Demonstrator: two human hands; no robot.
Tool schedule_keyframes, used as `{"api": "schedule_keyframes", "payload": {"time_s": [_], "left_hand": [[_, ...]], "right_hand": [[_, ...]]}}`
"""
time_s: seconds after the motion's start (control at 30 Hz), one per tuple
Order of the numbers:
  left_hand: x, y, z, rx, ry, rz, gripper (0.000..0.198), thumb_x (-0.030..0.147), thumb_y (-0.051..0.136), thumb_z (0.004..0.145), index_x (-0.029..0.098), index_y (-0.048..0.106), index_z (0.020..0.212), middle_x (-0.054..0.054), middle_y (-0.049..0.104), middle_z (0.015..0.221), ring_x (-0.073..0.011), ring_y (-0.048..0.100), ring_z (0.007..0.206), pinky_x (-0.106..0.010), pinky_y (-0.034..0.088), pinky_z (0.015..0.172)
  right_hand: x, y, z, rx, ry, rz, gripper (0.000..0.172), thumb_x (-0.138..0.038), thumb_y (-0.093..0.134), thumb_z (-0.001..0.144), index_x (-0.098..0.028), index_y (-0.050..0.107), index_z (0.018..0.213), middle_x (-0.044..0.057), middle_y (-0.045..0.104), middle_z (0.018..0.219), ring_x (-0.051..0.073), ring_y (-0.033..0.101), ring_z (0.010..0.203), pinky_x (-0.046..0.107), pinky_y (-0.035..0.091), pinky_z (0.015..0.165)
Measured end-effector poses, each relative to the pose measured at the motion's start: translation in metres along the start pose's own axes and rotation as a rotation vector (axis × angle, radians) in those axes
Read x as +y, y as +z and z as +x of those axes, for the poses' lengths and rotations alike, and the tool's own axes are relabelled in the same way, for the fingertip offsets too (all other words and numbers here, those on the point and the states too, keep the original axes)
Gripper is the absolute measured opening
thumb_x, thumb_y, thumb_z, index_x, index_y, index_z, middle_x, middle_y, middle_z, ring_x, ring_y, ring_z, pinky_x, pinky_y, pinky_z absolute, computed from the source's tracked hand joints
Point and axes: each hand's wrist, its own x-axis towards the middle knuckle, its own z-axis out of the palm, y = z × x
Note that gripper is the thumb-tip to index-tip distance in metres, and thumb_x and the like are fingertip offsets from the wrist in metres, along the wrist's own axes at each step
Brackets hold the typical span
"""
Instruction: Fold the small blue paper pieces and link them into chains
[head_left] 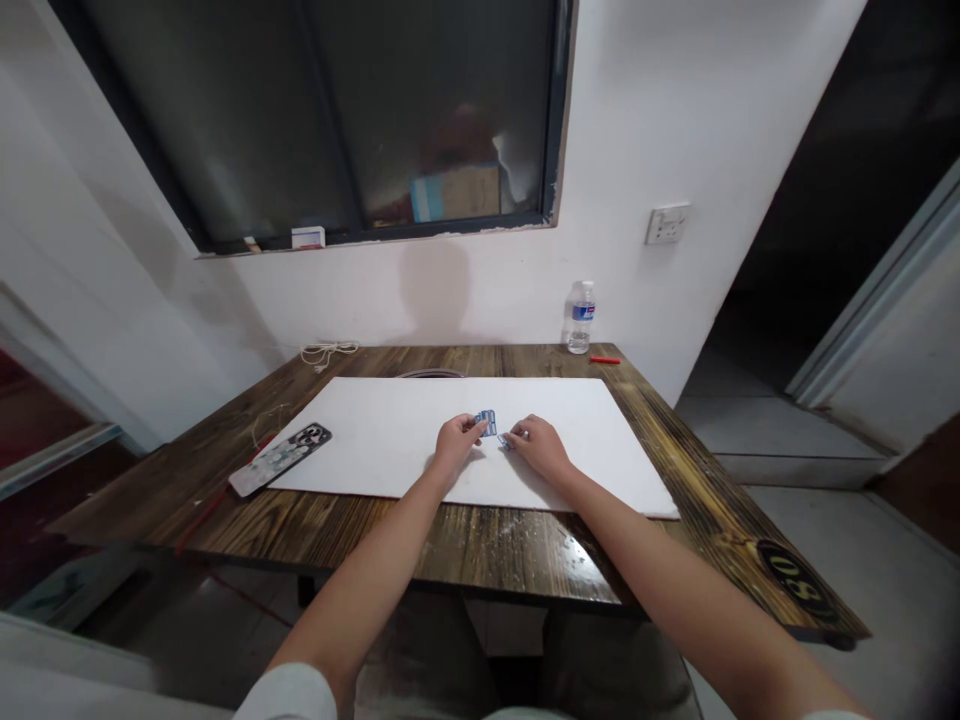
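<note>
- The left hand (456, 443) and the right hand (535, 448) are held apart over a white foam board (375, 440), with a narrow gap left between them.
- A small blue-and-white printed card (486, 423) is located in that gap, at the far side of the left fingertips and nearer the left hand than the right. Its long axis is directed away from the body, with a slight tilt.
- A smaller blue piece (504, 441) is located at the right fingertips.
- The fingers of both hands are drawn in, but any grip on either piece cannot be confirmed from this distance.
- The board is laid on a dark wooden table (480, 548). A phone in a patterned case (281, 460) is positioned at the board's left edge.
- A water bottle (580, 317) and a red stick (604, 360) are positioned near the far table edge.
</note>
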Motion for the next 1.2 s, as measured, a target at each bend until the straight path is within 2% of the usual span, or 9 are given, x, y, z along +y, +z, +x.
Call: {"api": "schedule_keyframes", "payload": {"time_s": [0.13, 0.23, 0.37, 0.57, 0.93, 1.07, 1.2], "left_hand": [[0.003, 0.000, -0.002, -0.040, -0.012, 0.000, 0.040, 0.053, 0.074, 0.062, 0.016, 0.062, 0.067, 0.001, 0.058, 0.059, -0.0128, 0.054, 0.056, -0.024, 0.041, 0.056], [0.003, 0.001, -0.003, -0.110, -0.028, 0.026, 0.038, 0.052, 0.074, 0.062, 0.016, 0.063, 0.068, 0.001, 0.058, 0.058, -0.0134, 0.055, 0.056, -0.024, 0.039, 0.055], [0.002, 0.001, -0.003, -0.201, -0.038, 0.056, 0.036, 0.049, 0.076, 0.062, 0.016, 0.066, 0.072, 0.000, 0.061, 0.061, -0.0139, 0.056, 0.057, -0.024, 0.037, 0.054], [0.003, 0.001, -0.003, -0.210, -0.032, 0.064, 0.036, 0.049, 0.074, 0.064, 0.015, 0.067, 0.075, -0.001, 0.061, 0.061, -0.0134, 0.055, 0.056, -0.024, 0.036, 0.053], [0.005, 0.000, -0.003, -0.135, -0.007, 0.059, 0.036, 0.050, 0.074, 0.063, 0.015, 0.064, 0.068, 0.001, 0.059, 0.055, -0.0125, 0.052, 0.052, -0.024, 0.037, 0.053], [0.003, -0.002, 0.000, -0.032, 0.024, 0.010, 0.036, 0.050, 0.073, 0.064, 0.015, 0.065, 0.069, 0.000, 0.061, 0.060, -0.0127, 0.053, 0.054, -0.024, 0.040, 0.055], [-0.002, -0.006, 0.005, 0.068, 0.036, 0.008, 0.035, 0.050, 0.071, 0.066, 0.016, 0.065, 0.069, 0.000, 0.058, 0.056, -0.0130, 0.053, 0.055, -0.024, 0.040, 0.054]], "right_hand": [[0.000, 0.000, 0.001, 0.025, -0.039, 0.125, 0.020, -0.037, 0.064, 0.083, -0.021, 0.069, 0.072, 0.006, 0.060, 0.082, 0.019, 0.054, 0.077, 0.033, 0.041, 0.072], [-0.002, -0.001, 0.002, 0.015, -0.061, 0.222, 0.018, -0.039, 0.070, 0.076, -0.022, 0.068, 0.074, 0.004, 0.060, 0.083, 0.018, 0.053, 0.075, 0.032, 0.041, 0.071], [-0.004, -0.001, 0.002, 0.026, -0.010, 0.328, 0.025, -0.043, 0.074, 0.069, -0.021, 0.063, 0.068, 0.002, 0.058, 0.077, 0.016, 0.050, 0.069, 0.030, 0.040, 0.067], [-0.006, -0.002, 0.002, -0.035, 0.086, 0.479, 0.029, -0.047, 0.072, 0.066, -0.021, 0.061, 0.062, 0.000, 0.056, 0.068, 0.016, 0.048, 0.064, 0.030, 0.038, 0.063], [0.001, 0.003, 0.005, -0.037, 0.054, 0.481, 0.022, -0.041, 0.064, 0.073, -0.020, 0.063, 0.067, 0.002, 0.060, 0.072, 0.018, 0.053, 0.070, 0.031, 0.040, 0.069], [0.004, 0.003, 0.006, -0.006, 0.013, 0.358, 0.019, -0.035, 0.058, 0.080, -0.020, 0.062, 0.069, 0.002, 0.061, 0.075, 0.018, 0.054, 0.073, 0.030, 0.040, 0.071], [0.003, 0.000, 0.006, -0.028, -0.064, 0.096, 0.018, -0.027, 0.053, 0.087, -0.020, 0.062, 0.072, 0.003, 0.063, 0.080, 0.018, 0.054, 0.079, 0.029, 0.038, 0.074]]}}
